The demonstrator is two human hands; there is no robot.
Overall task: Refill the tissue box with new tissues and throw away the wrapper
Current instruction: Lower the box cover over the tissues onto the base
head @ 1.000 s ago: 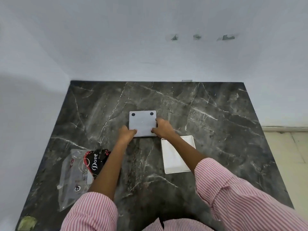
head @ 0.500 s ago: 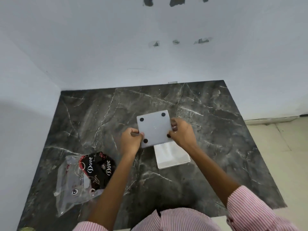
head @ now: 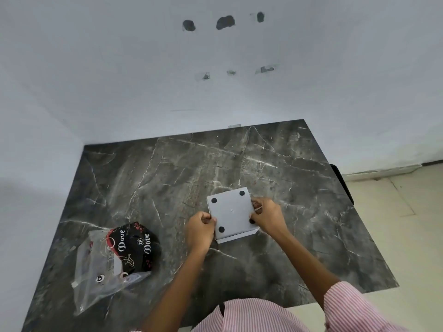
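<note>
A square grey tissue box base (head: 231, 213) with four black rubber feet faces up in the middle of the dark marble table (head: 167, 168). My left hand (head: 200, 230) grips its left edge and my right hand (head: 268, 215) grips its right edge. The base lies over the white box body (head: 237, 237), of which only a thin white strip shows along the near side. The tissues themselves are hidden. A crumpled wrapper (head: 112, 262), clear plastic with black "Dove" print, lies on the table to the left, apart from both hands.
White walls close the table in at the back and on the left. The table's right edge drops to a pale tiled floor (head: 395, 212). My striped sleeves (head: 347, 307) hang over the near edge.
Both hands lifted the grey base from the table's middle and carried it right, onto the white box body, which now shows only as a strip. The camera tilted upward.
</note>
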